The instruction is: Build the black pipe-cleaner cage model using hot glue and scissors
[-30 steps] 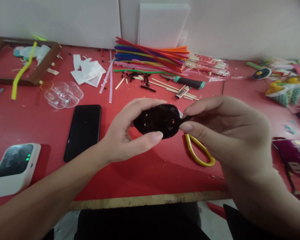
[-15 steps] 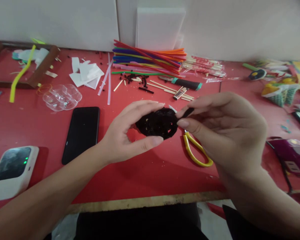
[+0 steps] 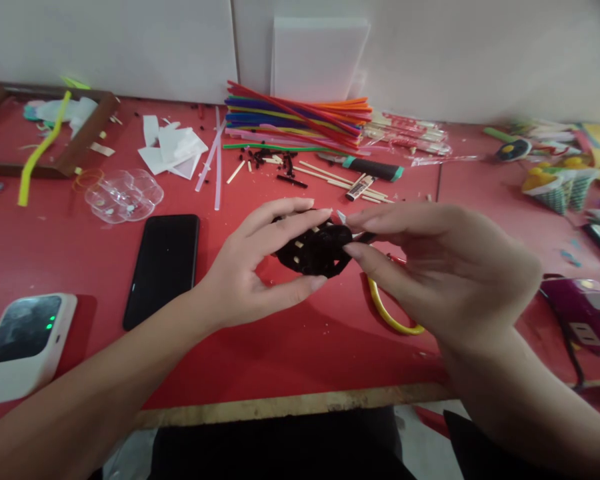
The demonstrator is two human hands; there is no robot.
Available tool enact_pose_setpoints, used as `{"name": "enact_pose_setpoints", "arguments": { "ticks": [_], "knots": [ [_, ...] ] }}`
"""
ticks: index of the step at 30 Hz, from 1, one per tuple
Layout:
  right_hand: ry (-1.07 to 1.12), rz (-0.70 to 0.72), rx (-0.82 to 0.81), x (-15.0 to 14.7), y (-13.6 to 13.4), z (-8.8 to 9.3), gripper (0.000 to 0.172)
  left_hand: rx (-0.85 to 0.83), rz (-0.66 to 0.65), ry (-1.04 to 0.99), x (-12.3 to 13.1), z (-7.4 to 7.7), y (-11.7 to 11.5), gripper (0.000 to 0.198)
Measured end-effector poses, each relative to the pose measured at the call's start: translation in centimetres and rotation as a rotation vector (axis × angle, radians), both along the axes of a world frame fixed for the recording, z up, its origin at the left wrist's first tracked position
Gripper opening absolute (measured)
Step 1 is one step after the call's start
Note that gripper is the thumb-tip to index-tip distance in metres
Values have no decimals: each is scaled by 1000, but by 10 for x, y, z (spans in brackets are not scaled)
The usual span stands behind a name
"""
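A small round black fuzzy piece (image 3: pixel 313 257), with pale stick ends showing in it, is held above the red table. My left hand (image 3: pixel 260 260) grips it from the left, thumb below and fingers over the top. At its right edge my right hand (image 3: pixel 430 260) pinches a black strip (image 3: pixel 365 237), which looks like a pipe cleaner; much of the strip is hidden by the fingers. Under the right hand lie scissors with yellow handles (image 3: pixel 393 320), partly covered.
Behind the hands lie coloured pipe cleaners (image 3: pixel 295 117), wooden sticks (image 3: pixel 350 180) and a cutter knife (image 3: pixel 375 167). To the left are a black phone (image 3: pixel 164 267), a white device (image 3: pixel 27 347), a clear plastic tray (image 3: pixel 125 193) and paper scraps (image 3: pixel 175 150).
The black piece has tilted, so more pale stick ends show. My right hand has turned and moved slightly left against its edge, covering more of the strip and scissors.
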State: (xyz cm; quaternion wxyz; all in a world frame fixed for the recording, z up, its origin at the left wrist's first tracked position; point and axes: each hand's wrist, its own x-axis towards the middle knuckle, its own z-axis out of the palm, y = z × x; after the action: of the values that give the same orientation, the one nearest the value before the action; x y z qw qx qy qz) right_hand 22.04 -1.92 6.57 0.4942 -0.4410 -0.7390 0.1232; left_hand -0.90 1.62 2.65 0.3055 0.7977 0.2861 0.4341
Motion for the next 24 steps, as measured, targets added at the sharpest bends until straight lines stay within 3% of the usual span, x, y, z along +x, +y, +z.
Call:
{"name": "enact_pose_setpoints", "arguments": {
  "ticks": [5,12,18,24],
  "knots": [
    [-258,-27,173,0,-2,4,36,66,6,40,0,-2,0,59],
    [-324,-87,155,-2,-7,5,35,70,-29,30,0,-2,-1,59],
    [-21,-9,-19,0,-2,-1,27,12,-61,13,-1,-3,1,65],
    [196,104,-262,2,18,-2,18,-375,17,-175,2,-13,3,75]
  ]
}}
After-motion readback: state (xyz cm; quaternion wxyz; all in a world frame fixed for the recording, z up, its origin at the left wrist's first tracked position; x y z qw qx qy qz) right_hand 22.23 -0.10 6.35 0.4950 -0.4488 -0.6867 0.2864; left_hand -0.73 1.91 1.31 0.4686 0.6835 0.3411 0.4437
